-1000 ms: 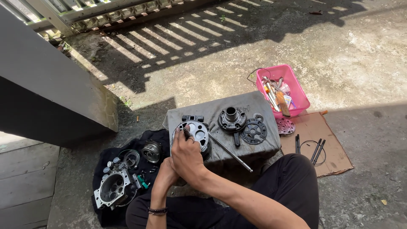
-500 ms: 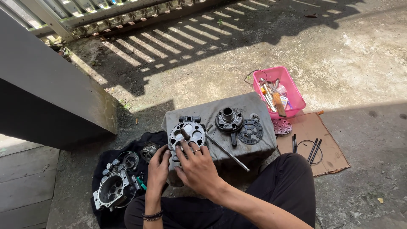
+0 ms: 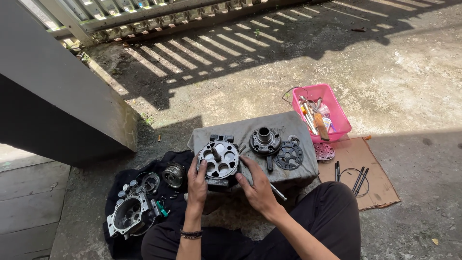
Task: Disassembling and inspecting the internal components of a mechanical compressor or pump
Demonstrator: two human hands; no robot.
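Where both hands (image 3: 197, 179) (image 3: 257, 185) clasp it, round, holed metal cylinder block (image 3: 219, 159) on cloth-draped stand (image 3: 298, 126).

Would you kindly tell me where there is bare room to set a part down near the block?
Free: the cardboard sheet between the perforated disc and the black rods, and concrete beyond the pink basket. Crowded: the grey block, where both hands hold the round cylinder part beside the hub, and the black cloth.

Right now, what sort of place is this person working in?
Probably an outdoor yard used as a makeshift repair spot: bare concrete ground, a slatted fence, and both hands gripping a round metal machine part on a cloth-covered block.
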